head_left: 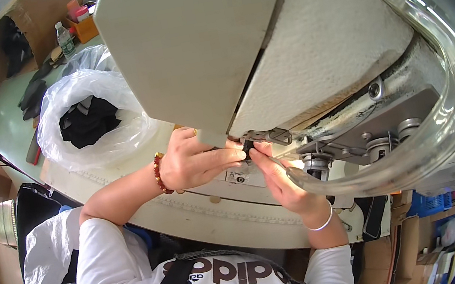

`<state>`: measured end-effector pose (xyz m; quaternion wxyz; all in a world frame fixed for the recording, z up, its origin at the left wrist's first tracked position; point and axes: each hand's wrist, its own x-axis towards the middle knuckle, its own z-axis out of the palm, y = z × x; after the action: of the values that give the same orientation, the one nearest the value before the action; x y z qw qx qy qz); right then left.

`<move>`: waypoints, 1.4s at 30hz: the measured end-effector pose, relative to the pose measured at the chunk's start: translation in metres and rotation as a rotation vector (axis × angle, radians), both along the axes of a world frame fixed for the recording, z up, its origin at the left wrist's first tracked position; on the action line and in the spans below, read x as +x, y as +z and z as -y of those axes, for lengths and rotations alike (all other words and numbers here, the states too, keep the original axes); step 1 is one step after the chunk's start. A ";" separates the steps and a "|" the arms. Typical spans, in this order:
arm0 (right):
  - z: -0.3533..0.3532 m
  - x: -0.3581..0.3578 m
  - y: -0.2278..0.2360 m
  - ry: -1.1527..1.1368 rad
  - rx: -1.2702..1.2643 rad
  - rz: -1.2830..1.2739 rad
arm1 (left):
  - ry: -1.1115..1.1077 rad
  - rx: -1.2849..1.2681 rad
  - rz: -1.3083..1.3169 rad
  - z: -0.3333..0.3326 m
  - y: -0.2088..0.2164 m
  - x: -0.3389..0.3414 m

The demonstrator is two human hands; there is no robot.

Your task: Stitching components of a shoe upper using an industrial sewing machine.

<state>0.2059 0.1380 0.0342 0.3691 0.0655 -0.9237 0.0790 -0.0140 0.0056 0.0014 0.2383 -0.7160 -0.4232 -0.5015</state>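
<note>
One small black piece (248,149) is sitting at the needle area of the pale sewing machine (192,45), near the centre of the scene. It is showing as a compact, dark shape, and its full outline is being partly hidden. On the left side of the worktop (255,231), a translucent plastic bag (131,131) is standing open and containing black fabric (90,123). Farther off, an orange box (87,30) is holding red and pink items; a clear bottle (65,41) is standing beside it. The left hand (185,158) is reaching in from the left, fingers extended. The right hand (280,180) is angling in from the near right. Both are pinching the piece narrowly between them.
</note>
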 end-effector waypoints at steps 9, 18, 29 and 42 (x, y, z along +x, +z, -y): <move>-0.016 0.002 -0.028 0.076 -0.094 0.065 | -0.044 0.003 -0.039 -0.001 0.003 -0.002; -0.029 0.006 -0.039 0.092 -0.062 0.114 | 0.027 0.168 -0.293 -0.003 0.010 -0.007; -0.008 0.006 -0.017 0.049 -0.020 0.101 | -0.040 0.090 -0.208 0.000 0.020 -0.008; -0.040 0.013 -0.060 -0.595 1.948 0.211 | 0.111 0.012 -0.210 0.005 0.022 -0.001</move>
<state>0.2189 0.1779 -0.0256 0.0770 0.0977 -0.5933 -0.7953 -0.0149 0.0003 0.0231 0.3131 -0.7386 -0.4316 -0.4125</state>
